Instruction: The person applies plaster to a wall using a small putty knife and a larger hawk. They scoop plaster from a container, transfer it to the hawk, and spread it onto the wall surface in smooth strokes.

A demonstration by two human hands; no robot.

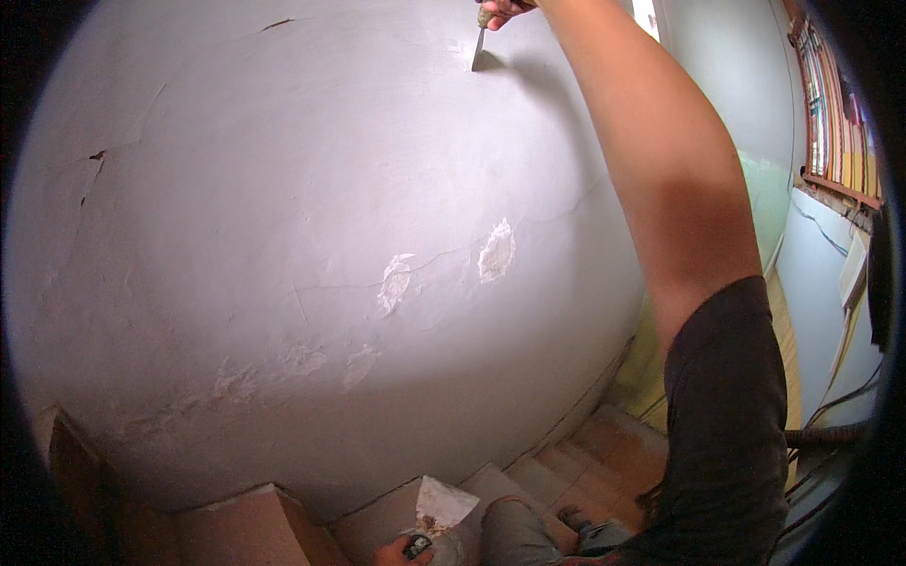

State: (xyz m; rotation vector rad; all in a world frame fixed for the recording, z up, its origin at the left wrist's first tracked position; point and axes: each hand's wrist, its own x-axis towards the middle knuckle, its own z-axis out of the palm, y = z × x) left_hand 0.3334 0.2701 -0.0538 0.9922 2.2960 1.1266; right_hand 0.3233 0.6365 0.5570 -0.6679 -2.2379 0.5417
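High against the pale wall point(311, 170), my right hand point(510, 9) grips the handle of a putty knife point(478, 52). Its narrow blade points down, with the tip at or very close to the wall; I cannot tell whether it presses on it. Low at the bottom edge, my left hand point(392, 555) is closed round the dark handle of a broad scraper point(453, 500). A whitish blade with brownish smears spreads out from that handle. Only part of each hand shows, as the picture's edge cuts them off.
Two flaked white patches point(496, 251) and thin cracks mark the wall, with rough plaster lower left. Stairs point(604, 462) run along its foot, beside my bent leg point(517, 533). A barred window point(835, 104) and hanging cables point(840, 401) are at the right.
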